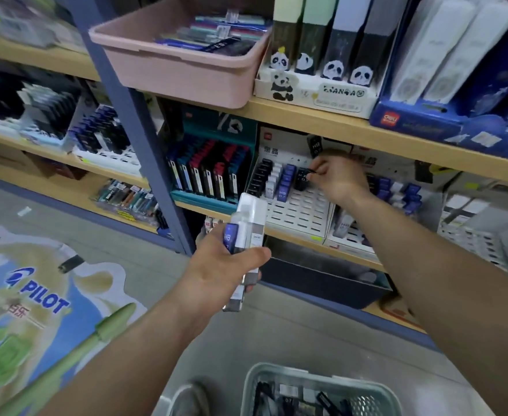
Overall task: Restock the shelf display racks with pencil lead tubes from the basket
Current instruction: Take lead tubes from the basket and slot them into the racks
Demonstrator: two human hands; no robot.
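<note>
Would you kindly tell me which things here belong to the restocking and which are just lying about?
In the job: white display rack, black lead tube pinched by the right hand, bundle of lead tubes gripped in the left hand, grey basket.
Lying about: pink tub, panda folder box, Pilot floor sticker.

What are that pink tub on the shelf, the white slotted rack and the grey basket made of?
Pink rectangular tub: looks like moulded matte plastic, with a stepped rim. White slotted display rack: likely plastic, from its even punched slots, though card is possible. Grey perforated basket: plastic, by its moulded mesh wall.
</note>
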